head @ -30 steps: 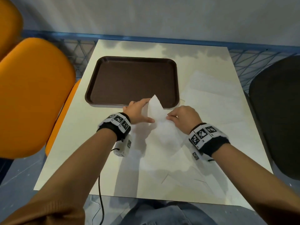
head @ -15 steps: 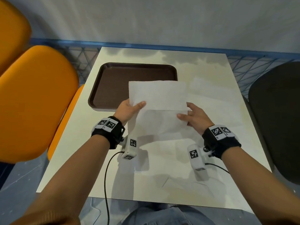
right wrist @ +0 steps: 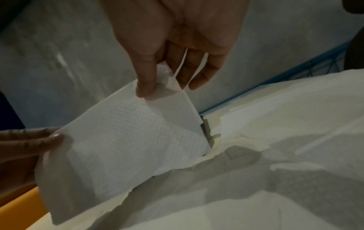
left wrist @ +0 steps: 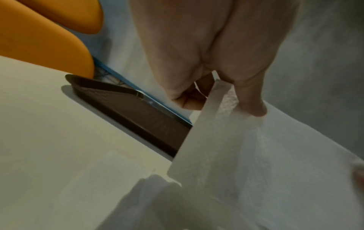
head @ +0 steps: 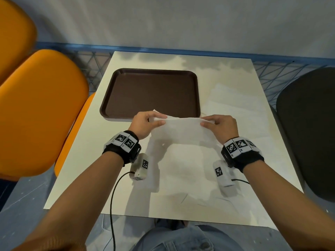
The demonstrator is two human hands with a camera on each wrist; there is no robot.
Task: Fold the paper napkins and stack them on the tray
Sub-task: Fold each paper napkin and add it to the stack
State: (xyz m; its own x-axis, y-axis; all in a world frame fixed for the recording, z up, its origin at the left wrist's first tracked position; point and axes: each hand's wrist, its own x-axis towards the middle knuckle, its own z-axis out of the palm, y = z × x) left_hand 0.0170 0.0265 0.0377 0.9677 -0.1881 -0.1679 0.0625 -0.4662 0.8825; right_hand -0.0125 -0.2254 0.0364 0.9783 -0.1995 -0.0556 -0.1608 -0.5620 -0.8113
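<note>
A white paper napkin (head: 183,129) hangs doubled over in the air just in front of the near rim of the brown tray (head: 150,93). My left hand (head: 159,119) pinches its left top corner and my right hand (head: 204,122) pinches its right top corner. In the left wrist view, thumb and fingers (left wrist: 252,107) clamp two layers of the napkin (left wrist: 226,147), with the tray (left wrist: 138,112) behind. The right wrist view shows my right hand (right wrist: 163,80) pinching the napkin (right wrist: 128,140), its two layers parted at the corner. Nothing lies in the tray.
More white napkins lie flat on the cream table (head: 81,169), some to the right of the tray (head: 235,105) and some under my hands (head: 190,169). Orange chairs (head: 39,109) stand to the left, a dark chair (head: 311,127) to the right. A blue rail runs behind the table.
The napkin went from the table up into the air, was spread flat and upright, and now is folded over. My hands have moved apart and a little lower.
</note>
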